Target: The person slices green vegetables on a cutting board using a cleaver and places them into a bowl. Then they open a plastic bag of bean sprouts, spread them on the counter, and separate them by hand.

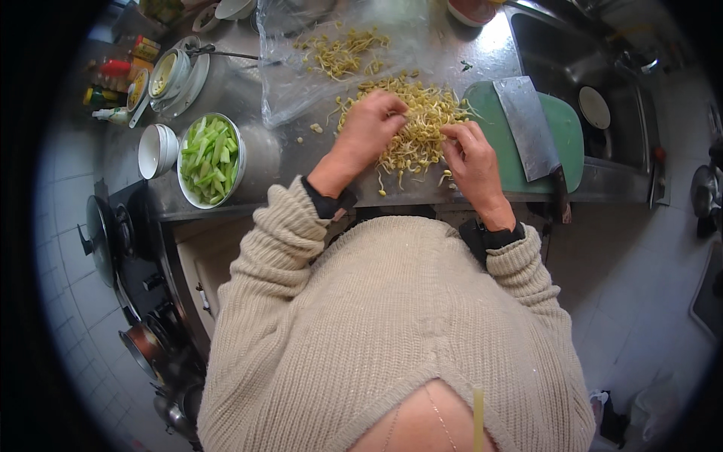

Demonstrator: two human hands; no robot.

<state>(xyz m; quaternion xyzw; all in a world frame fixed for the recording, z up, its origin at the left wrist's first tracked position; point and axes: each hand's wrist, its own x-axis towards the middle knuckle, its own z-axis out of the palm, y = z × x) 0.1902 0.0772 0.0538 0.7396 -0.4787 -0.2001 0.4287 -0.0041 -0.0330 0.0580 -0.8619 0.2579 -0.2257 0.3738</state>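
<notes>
A loose heap of soybean sprouts [421,133] lies on the stainless steel counter in front of me. Over the heap's left side is my left hand [373,121], thumb and fingertips drawn close together. At its right edge, my right hand [473,161] has curled fingers near the sprouts. Whether either hand pinches a sprout is too small to tell. Behind the heap, a smaller bunch of sprouts [344,53] rests on a clear plastic bag [285,96]. A few pale scraps [316,128] lie left of the heap.
Right of the sprouts, a cleaver [528,127] lies across a green cutting board [488,118], beside a sink [553,53] holding a plate [594,107]. A bowl of cut celery [210,161] and stacked white bowls [155,150] stand left. Condiment bottles [116,76] crowd the far left.
</notes>
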